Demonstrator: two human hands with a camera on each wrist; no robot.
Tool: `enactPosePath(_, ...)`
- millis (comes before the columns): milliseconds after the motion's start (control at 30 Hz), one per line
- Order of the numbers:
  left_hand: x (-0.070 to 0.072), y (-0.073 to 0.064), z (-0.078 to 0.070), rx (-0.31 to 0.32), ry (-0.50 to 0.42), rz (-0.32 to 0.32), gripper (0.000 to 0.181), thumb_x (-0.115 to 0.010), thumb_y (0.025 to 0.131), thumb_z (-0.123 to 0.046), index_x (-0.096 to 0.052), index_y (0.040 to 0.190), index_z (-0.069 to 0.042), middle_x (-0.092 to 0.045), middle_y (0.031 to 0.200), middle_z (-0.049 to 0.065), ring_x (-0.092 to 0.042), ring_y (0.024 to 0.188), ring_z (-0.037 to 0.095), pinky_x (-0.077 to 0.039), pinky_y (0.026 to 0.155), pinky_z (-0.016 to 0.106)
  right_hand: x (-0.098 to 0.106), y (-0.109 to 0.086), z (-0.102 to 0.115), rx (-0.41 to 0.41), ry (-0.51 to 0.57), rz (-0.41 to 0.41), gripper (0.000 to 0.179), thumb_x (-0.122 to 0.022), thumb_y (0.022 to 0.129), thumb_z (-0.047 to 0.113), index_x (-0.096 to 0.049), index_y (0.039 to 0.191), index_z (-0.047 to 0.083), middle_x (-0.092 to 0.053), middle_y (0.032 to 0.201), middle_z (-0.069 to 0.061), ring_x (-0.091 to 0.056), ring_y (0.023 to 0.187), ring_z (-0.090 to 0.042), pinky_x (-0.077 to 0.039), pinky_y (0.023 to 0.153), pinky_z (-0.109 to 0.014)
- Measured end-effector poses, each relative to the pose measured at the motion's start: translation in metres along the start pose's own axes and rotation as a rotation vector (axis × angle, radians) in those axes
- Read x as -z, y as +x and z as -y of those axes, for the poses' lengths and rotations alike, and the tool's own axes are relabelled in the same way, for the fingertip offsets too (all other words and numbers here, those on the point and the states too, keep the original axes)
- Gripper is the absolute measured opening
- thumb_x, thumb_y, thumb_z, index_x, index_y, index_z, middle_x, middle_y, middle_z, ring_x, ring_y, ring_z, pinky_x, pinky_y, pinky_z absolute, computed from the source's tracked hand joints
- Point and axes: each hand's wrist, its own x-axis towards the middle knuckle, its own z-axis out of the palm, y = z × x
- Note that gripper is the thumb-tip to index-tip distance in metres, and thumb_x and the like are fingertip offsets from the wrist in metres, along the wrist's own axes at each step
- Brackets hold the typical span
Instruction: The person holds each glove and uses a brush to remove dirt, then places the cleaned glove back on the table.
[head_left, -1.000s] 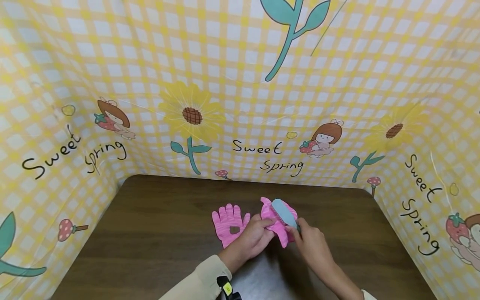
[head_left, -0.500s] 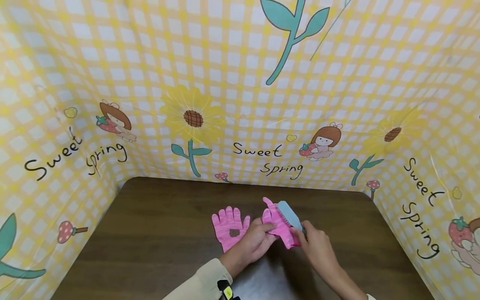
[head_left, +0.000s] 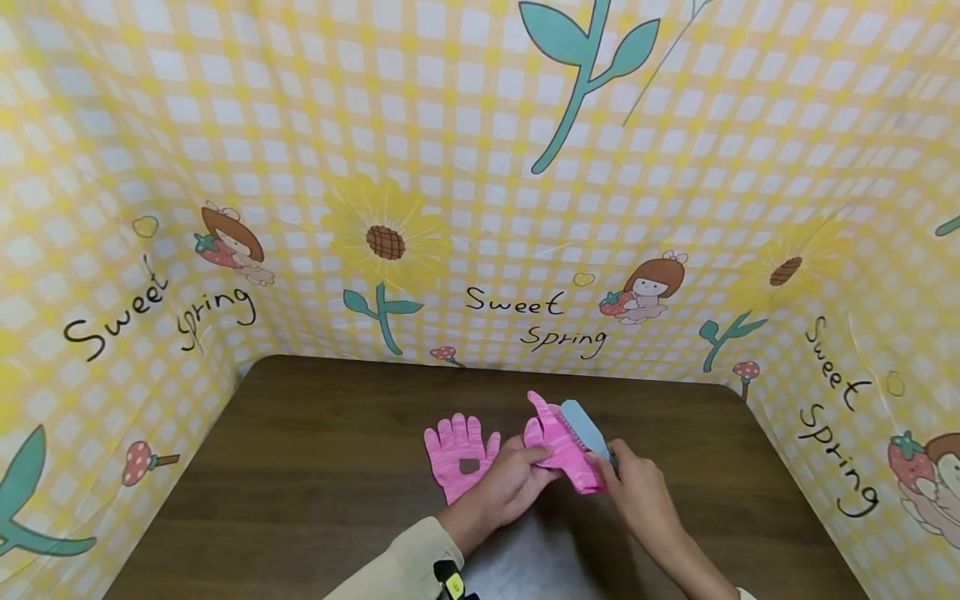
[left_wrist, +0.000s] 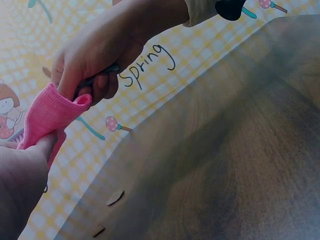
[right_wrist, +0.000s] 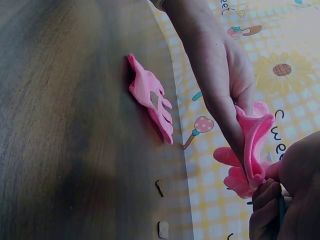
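A pink knit glove (head_left: pixel 558 440) is held up off the table by my left hand (head_left: pixel 517 479), whose thumb lies on top of it. My right hand (head_left: pixel 637 492) grips the handle of a light blue brush (head_left: pixel 585 427), with the bristles against the glove's right side. Seen from the right wrist, the glove's cuff (right_wrist: pixel 257 142) gapes, and my right fingers are at its edge. A second pink glove (head_left: pixel 453 446) lies flat to the left, fingers pointing away, with a brown patch (head_left: pixel 469 466) on it; my left forearm is close to its lower edge.
The dark wooden table (head_left: pixel 315 483) is bounded by a yellow checked cloth (head_left: pixel 480 208) at the back and sides. Two small brown flat pieces (right_wrist: pixel 163 229) lie near the table's edge in the wrist views. A black strap (head_left: pixel 452 579) sits by the left sleeve.
The brush has moved right and slightly down, along with my right hand. The held glove has turned and spread more, its lower end shifting right. The flat glove stays put.
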Motion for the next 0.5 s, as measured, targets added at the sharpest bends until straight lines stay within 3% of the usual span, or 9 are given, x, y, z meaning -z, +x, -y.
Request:
enactPosePath(300, 0.0046, -0.0034, -0.0014, -0.006, 0.056, 0.052, 0.055, -0.03, 0.102, 0.005, -0.02, 0.155, 0.015, -0.027, 0.164, 0.029, -0.026, 0.153, 0.038, -0.022, 0.124, 0.061, 0.0035, 0.0005, -0.005, -0.039, 0.0, -0.003, 0.028, -0.066, 0.1, 0.032, -0.064, 0.104, 0.004, -0.047, 0.062, 0.002, -0.044, 0.055, -0.012, -0.035, 0.047, -0.026)
enactPosePath(500, 0.0018, -0.003, -0.0031, 0.017, 0.017, 0.009, 0.053, -0.028, 0.102, 0.007, -0.022, 0.155, 0.014, -0.027, 0.164, 0.029, -0.025, 0.153, 0.039, -0.021, 0.124, 0.061, 0.0063, 0.003, -0.0077, -0.063, 0.01, 0.013, 0.031, -0.065, 0.1, 0.033, -0.064, 0.108, 0.002, -0.044, 0.063, 0.002, -0.042, 0.054, -0.013, -0.034, 0.046, -0.026)
